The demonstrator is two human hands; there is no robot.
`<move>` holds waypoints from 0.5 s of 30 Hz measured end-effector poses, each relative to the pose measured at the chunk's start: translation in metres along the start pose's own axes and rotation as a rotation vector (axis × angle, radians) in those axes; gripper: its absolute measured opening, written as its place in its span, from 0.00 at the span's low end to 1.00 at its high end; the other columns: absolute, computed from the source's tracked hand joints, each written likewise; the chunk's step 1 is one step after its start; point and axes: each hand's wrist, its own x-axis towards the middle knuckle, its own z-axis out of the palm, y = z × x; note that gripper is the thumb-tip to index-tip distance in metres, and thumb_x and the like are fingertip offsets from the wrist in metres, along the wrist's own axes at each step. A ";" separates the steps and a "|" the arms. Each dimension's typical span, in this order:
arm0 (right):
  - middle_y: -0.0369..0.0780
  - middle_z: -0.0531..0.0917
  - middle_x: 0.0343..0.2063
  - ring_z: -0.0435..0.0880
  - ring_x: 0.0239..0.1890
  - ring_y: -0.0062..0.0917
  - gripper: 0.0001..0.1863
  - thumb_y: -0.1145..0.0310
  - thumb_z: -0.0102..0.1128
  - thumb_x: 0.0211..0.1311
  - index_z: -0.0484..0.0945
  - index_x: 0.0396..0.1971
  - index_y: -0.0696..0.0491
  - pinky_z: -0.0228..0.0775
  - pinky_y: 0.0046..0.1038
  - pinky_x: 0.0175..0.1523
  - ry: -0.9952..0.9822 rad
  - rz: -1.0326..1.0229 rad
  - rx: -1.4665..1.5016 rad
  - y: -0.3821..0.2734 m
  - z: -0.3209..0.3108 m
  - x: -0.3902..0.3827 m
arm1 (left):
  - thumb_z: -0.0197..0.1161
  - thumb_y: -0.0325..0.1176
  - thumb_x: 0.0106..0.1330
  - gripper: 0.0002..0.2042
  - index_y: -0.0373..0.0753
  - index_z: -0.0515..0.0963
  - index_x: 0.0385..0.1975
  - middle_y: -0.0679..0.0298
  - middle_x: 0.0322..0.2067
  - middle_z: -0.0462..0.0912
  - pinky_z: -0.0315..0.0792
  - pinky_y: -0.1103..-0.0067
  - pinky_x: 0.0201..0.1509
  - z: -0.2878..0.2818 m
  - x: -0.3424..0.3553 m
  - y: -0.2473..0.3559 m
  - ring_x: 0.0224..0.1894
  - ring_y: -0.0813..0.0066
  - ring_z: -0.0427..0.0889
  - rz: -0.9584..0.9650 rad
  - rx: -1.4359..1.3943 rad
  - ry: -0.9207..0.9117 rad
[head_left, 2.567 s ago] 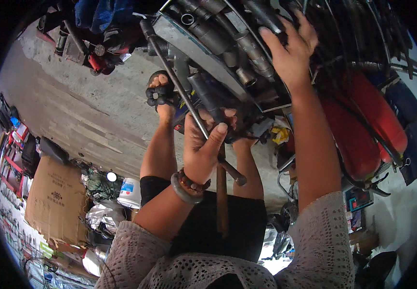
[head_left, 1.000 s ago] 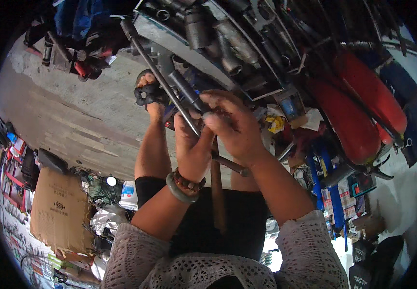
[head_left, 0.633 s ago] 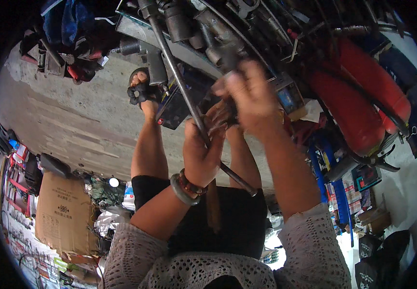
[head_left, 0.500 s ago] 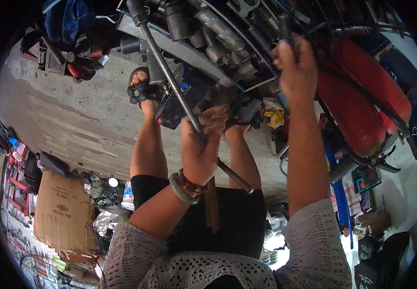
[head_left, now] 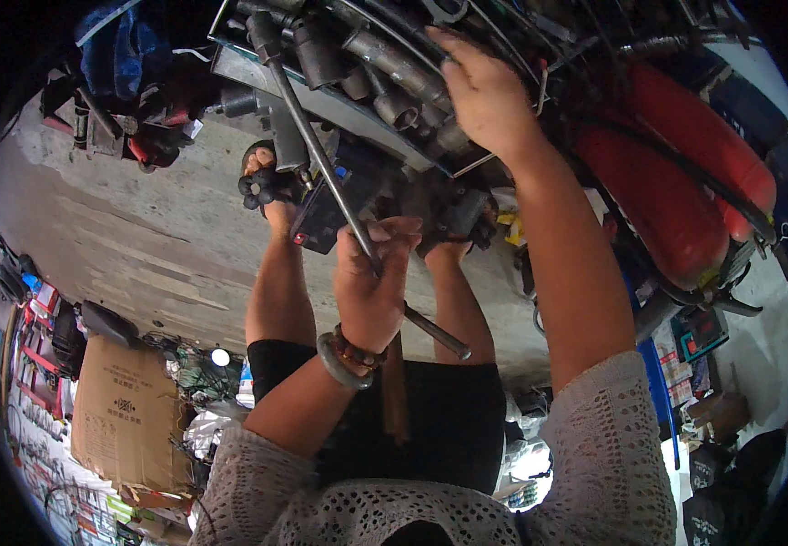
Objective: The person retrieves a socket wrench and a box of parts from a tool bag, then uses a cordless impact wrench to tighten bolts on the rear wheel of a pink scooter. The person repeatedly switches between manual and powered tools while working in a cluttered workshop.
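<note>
My left hand [head_left: 371, 273] is closed around a long steel bar [head_left: 317, 141] with a socket-like head at its far end, which lies over a metal tray [head_left: 380, 132]. A wooden handle [head_left: 396, 396] hangs below that hand; what it joins is hidden. My right hand [head_left: 489, 105] reaches over the tray's right part, fingers partly stretched and apart among dark sockets and tools [head_left: 394, 68], with nothing visible held in it.
A dark battery [head_left: 321, 218] and an air-gun-like tool [head_left: 289, 141] lie near my feet. Red tanks [head_left: 676, 246] with hoses stand at the right. Piled tools [head_left: 94, 118] are at the upper left, a cardboard box [head_left: 126, 391] at the lower left.
My right hand left my left hand, carried a dark socket-like piece up to the tray, then moved leftward with fingers loosened. My left hand still grips the bar.
</note>
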 end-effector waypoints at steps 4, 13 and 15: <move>0.46 0.79 0.40 0.77 0.42 0.41 0.17 0.65 0.51 0.58 0.74 0.48 0.47 0.69 0.35 0.46 0.084 0.229 -0.067 0.030 -0.023 -0.017 | 0.49 0.15 0.61 0.10 0.37 0.61 0.37 0.54 0.40 0.77 0.73 0.78 0.45 -0.002 -0.001 0.005 0.41 0.71 0.78 -0.016 0.010 0.015; 0.47 0.78 0.40 0.75 0.43 0.43 0.17 0.65 0.54 0.55 0.75 0.45 0.54 0.67 0.37 0.50 -0.039 0.135 -0.286 0.018 -0.034 -0.043 | 0.49 0.18 0.64 0.08 0.37 0.61 0.38 0.55 0.41 0.76 0.71 0.77 0.48 -0.004 0.006 0.015 0.40 0.73 0.77 0.031 0.089 -0.076; 0.47 0.78 0.41 0.75 0.44 0.42 0.17 0.65 0.54 0.56 0.74 0.45 0.55 0.66 0.35 0.50 -0.058 0.157 -0.240 -0.012 -0.037 -0.052 | 0.49 0.19 0.64 0.07 0.37 0.61 0.38 0.56 0.40 0.76 0.71 0.78 0.48 0.001 0.005 0.025 0.40 0.73 0.77 -0.005 -0.009 -0.088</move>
